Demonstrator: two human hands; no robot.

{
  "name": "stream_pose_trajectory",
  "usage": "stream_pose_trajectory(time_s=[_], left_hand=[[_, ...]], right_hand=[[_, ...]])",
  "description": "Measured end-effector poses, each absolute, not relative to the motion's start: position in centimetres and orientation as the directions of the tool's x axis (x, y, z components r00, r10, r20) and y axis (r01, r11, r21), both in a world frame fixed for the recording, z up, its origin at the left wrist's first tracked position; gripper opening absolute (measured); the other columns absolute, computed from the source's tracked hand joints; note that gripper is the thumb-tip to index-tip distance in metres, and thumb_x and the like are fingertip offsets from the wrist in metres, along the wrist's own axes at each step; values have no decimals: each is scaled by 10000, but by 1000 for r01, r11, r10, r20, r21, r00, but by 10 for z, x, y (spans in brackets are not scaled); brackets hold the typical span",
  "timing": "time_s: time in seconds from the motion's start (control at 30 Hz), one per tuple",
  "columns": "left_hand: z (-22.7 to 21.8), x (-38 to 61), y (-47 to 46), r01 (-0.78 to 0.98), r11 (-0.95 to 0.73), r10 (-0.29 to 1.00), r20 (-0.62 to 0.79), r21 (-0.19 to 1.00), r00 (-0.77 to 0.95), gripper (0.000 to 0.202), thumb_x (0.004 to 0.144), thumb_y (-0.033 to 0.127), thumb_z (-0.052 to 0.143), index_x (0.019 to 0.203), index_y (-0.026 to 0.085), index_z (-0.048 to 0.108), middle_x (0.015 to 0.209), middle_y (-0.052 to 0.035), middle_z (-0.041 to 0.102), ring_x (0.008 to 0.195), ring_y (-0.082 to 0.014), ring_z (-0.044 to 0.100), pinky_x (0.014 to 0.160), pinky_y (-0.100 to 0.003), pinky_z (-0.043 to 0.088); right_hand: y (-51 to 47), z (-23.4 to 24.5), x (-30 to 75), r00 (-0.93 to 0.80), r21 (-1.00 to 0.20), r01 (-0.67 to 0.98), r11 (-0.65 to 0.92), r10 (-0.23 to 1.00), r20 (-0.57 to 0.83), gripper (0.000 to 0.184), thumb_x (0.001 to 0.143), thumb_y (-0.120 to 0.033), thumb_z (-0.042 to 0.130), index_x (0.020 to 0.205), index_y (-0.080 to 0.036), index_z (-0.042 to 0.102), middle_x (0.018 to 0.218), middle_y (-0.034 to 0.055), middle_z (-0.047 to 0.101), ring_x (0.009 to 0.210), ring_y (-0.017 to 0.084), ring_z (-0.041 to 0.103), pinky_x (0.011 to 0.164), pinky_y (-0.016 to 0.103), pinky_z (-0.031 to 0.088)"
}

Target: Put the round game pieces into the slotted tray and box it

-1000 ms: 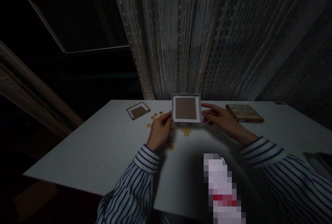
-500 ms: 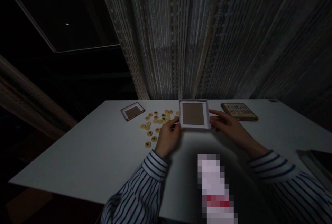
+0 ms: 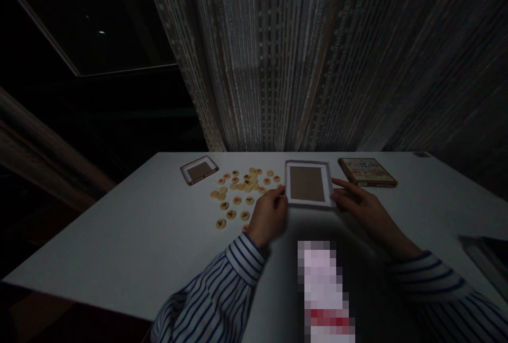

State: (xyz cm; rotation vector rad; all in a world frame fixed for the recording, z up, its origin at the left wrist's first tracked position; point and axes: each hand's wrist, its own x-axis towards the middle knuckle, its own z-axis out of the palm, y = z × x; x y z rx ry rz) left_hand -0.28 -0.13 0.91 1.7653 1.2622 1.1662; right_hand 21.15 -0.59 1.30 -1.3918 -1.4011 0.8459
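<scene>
Between my two hands is a shallow square box part (image 3: 328, 184) with a white inside and a brown panel at its middle. My left hand (image 3: 270, 213) is closed on its near left corner. On the right side, my right hand (image 3: 359, 202) grips the edge with thumb and fingers. Round wooden Chinese chess pieces (image 3: 237, 200) lie scattered to the left, some with red or black characters face up and some blank side up. Part of the scatter is hidden behind my left hand.
A second shallow box part (image 3: 216, 165) lies at the back left of the white table (image 3: 119, 237). A printed flat box (image 3: 367, 171) sits at the back right. Something dark and flat (image 3: 488, 263) is at the right edge. Behind the table hangs a string curtain (image 3: 278, 68).
Both hands have moved right and slightly nearer with the box part, uncovering more chess pieces on the left. The view has shifted slightly.
</scene>
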Motion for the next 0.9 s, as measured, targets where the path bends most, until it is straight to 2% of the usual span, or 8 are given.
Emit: stream_pose_trajectory(time_s=[0.17, 0.4, 0.57, 0.67, 0.9], left_hand=[[1, 0, 2, 382, -332, 942, 285, 863, 176, 339, 809, 176, 458, 1113, 152, 605, 1112, -106, 631, 1034, -206, 561, 942, -347, 392], [-8, -1, -8, 476, -326, 944, 252, 817, 214, 333, 818, 182, 442, 1111, 149, 597, 1054, -99, 642, 983, -197, 571, 893, -318, 421], [-14, -2, -14, 492, -324, 946, 266, 808, 185, 333, 815, 200, 460, 1121, 157, 585, 1058, -95, 641, 983, -195, 579, 887, -306, 433], [-17, -3, -15, 512, -334, 942, 280, 791, 183, 350, 818, 190, 452, 1146, 144, 564, 1084, -104, 633, 1004, -198, 576, 894, -308, 438], [-18, -2, -19, 592, -384, 923, 300, 708, 240, 339, 824, 161, 435, 1139, 116, 550, 1093, -117, 625, 1007, -199, 579, 897, -334, 456]], right_hand=[[-7, 3, 216, 115, -944, 317, 93, 984, 135, 574, 658, -470, 632, 1133, -151, 576, 893, 95, 666, 790, 204, 616, 689, 321, 509], [-13, -7, 224, 80, -939, 341, 51, 993, 83, 626, 639, -511, 636, 1145, -151, 560, 899, 103, 659, 801, 222, 622, 693, 350, 515], [-16, -5, 224, -1, -926, 377, 34, 999, 36, 549, 686, -471, 597, 1144, -173, 546, 917, 113, 673, 836, 246, 632, 686, 364, 530], [-18, -5, 224, -7, -901, 430, 52, 998, 54, 474, 709, -416, 584, 1121, -184, 556, 982, 125, 670, 872, 256, 631, 697, 364, 534], [-22, -4, 225, -33, -849, 528, 7, 999, -12, 461, 792, -384, 485, 1192, -157, 475, 1073, 125, 644, 933, 238, 622, 738, 344, 534]])
